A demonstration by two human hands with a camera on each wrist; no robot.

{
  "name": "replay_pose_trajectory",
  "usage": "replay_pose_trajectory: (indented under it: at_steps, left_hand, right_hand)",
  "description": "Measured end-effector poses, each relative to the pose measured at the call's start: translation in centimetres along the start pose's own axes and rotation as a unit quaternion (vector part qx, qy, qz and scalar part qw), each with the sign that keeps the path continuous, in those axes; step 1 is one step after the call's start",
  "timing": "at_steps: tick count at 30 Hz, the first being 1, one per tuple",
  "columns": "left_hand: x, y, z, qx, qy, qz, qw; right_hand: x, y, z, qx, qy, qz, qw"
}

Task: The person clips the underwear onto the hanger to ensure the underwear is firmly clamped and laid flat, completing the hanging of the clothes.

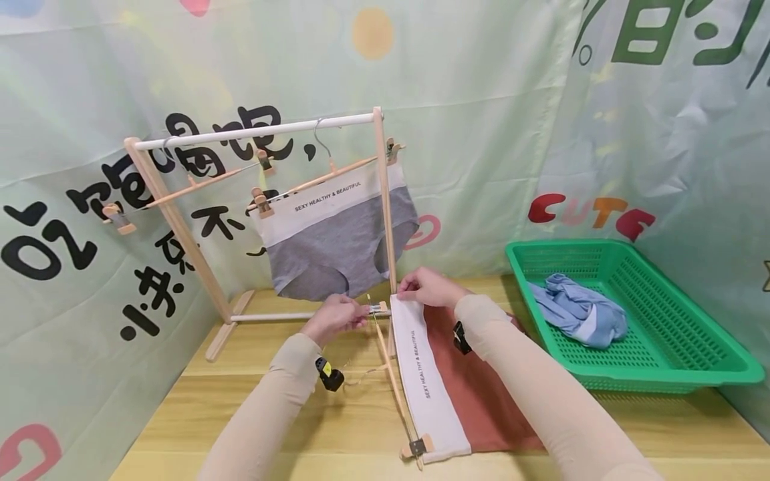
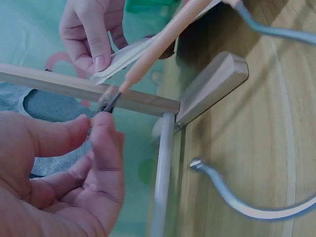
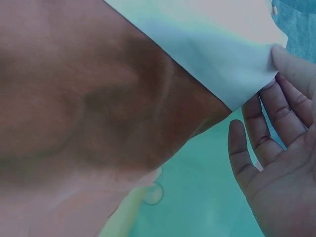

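A pair of rust-red underpants [image 1: 481, 401] with a white printed waistband [image 1: 415, 367] lies on the table, its near waistband corner in one clip [image 1: 417, 447] of a wooden clip hanger [image 1: 390, 364]. My left hand [image 1: 337, 316] pinches the clip at the hanger's far end between thumb and fingers. Just to its right, my right hand [image 1: 434, 287] pinches the far waistband corner, thumb on top in the right wrist view. That corner is lifted beside the clip; whether it sits between the clip's jaws cannot be told. The metal hook [image 2: 242, 205] points left over the table.
Behind stands a wooden rack [image 1: 252, 133], with grey underpants [image 1: 331, 247] clipped to one hanger and a second hanger [image 1: 192, 188] holding no garment. At right, a green basket [image 1: 662, 374] contains a crumpled blue garment [image 1: 580, 314]. Printed cloth hangs behind the table.
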State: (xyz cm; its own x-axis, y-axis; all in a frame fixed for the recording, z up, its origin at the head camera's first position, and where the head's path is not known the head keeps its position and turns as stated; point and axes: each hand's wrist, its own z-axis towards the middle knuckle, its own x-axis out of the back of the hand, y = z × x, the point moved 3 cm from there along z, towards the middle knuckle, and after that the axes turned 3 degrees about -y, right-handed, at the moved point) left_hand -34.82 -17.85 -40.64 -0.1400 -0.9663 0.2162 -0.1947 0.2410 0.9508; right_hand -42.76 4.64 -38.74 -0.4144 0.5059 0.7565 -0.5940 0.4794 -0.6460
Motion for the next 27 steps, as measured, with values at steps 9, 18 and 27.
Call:
replay_pose_trajectory:
  at_steps: [9, 18, 27]
  left_hand:
    - [0.23, -0.08, 0.65, -0.021, 0.038, -0.028, 0.9987]
    - [-0.25, 0.20, 0.84, -0.027, 0.046, -0.008, 0.9985]
    - [-0.69, 0.61, 1.00, -0.030, 0.039, 0.004, 0.9988]
  right_hand:
    - [0.14, -0.53, 0.07, 0.004, 0.006, -0.013, 0.9999]
    - [0.35, -0.52, 0.24, -0.002, 0.005, -0.015, 0.9999]
    - [0.59, -0.57, 0.60, 0.007, 0.003, -0.012, 0.9999]
